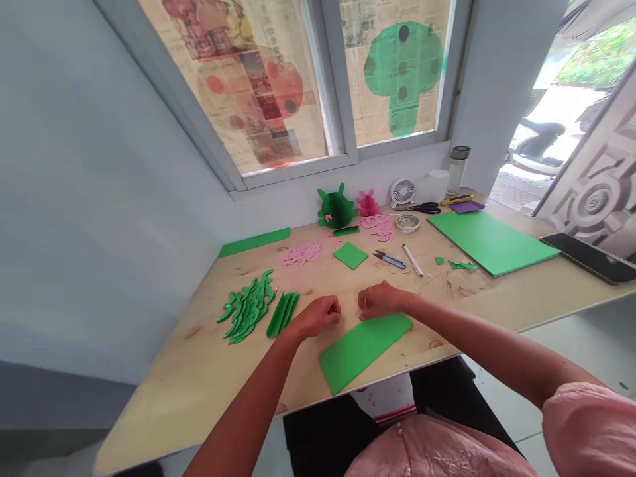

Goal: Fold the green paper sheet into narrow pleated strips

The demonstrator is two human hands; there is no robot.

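Note:
My left hand (pixel 318 316) is closed, fingers curled in, above the table beside the folded green paper strips (pixel 283 314). What it holds, if anything, does not show. Close by, my right hand (pixel 380 300) has its fingers bent and pressed together; its fingertips hide whatever may be between them. Its lower edge meets or overlaps the far edge of a long green paper piece (pixel 366 351) lying at the table's front. Left of the folded strips lies a pile of green paper cutouts (pixel 247 309). A small green paper square (pixel 350 256) is beyond my hands.
Thread snips (pixel 390 259), a white pen (pixel 413 260) and green scraps (pixel 462 265) lie beyond my right hand. Pink cutouts (pixel 303 254), a tape roll (pixel 407 223), a small fan (pixel 402 192) and black scissors (pixel 426 208) are farther back. Large green sheets (pixel 489 240) and a phone (pixel 591 257) are right.

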